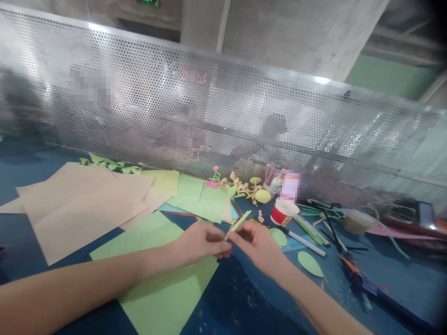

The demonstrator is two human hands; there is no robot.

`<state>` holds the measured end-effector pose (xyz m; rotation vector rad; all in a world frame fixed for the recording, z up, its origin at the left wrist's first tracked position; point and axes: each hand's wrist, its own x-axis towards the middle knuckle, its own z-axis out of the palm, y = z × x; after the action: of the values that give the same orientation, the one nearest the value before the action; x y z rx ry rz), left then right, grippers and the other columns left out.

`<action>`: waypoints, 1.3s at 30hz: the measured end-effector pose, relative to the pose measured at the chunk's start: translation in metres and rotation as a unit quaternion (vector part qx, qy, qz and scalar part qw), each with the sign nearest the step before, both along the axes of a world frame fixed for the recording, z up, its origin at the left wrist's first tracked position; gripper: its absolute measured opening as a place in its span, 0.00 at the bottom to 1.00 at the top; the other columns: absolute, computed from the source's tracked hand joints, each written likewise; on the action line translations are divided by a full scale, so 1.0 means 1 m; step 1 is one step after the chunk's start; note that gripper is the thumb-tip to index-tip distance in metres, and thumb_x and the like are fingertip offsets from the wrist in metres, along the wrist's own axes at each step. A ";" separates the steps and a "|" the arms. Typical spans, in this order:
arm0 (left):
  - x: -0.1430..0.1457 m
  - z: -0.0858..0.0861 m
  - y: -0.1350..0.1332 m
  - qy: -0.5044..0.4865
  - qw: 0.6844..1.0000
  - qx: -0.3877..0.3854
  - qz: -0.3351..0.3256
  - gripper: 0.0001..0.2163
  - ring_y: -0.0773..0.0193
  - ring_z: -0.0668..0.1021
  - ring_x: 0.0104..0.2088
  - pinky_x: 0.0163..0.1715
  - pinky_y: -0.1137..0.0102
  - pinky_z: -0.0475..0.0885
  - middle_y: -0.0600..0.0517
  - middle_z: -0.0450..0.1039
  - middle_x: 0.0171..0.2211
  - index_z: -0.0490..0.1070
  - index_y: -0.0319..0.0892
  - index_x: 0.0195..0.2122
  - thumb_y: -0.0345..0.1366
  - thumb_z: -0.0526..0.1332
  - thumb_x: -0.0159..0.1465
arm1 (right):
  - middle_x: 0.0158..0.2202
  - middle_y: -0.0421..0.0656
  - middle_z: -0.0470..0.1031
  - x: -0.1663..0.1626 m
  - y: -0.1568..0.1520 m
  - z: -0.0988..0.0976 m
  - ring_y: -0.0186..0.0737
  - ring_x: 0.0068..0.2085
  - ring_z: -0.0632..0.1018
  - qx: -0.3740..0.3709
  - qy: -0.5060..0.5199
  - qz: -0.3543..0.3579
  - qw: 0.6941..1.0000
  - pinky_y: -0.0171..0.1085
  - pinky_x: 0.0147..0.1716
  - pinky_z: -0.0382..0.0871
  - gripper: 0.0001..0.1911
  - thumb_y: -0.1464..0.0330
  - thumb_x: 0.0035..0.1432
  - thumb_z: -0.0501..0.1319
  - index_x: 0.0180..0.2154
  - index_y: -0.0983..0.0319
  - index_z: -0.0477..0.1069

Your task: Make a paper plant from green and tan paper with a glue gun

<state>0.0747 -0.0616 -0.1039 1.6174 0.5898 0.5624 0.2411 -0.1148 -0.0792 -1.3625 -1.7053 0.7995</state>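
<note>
Head view: a thin green paper strip (238,225) is held just above the table (244,302), pinched at its lower end by the left hand (200,242) and the right hand (259,245), its free end slanting up and away; each grip is pressed together on it. The step in hand is judged to be the rolling or twisting of the strip; a next move would call for a steady pinch; a green sheet (164,288) lies beneath, and leaf cut-outs (310,263) and a red-and-white cup (282,213) stand to the right.

On the blue table (244,302) lie tan paper sheets (80,209), green sheets (164,293), 2 leaf cutouts (310,264), a red-and-white cup (282,213) and, seemingly, a glue gun (359,279), before a perforated screen (209,116).
</note>
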 end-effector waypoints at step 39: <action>0.007 -0.008 -0.004 0.022 1.000 -0.010 0.003 0.15 0.63 0.77 0.29 0.31 0.70 0.70 0.46 0.77 0.28 0.74 0.37 0.30 0.45 0.60 0.53 | 0.24 0.39 0.74 0.029 0.002 0.024 0.33 0.25 0.73 -0.165 0.024 0.072 0.983 0.31 0.25 0.64 0.13 0.60 0.46 0.62 0.30 0.63 0.74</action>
<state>0.0814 -0.0656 -0.1117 1.6133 0.6309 0.5239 0.2704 -0.1132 -0.0556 -1.4340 -1.7003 1.2313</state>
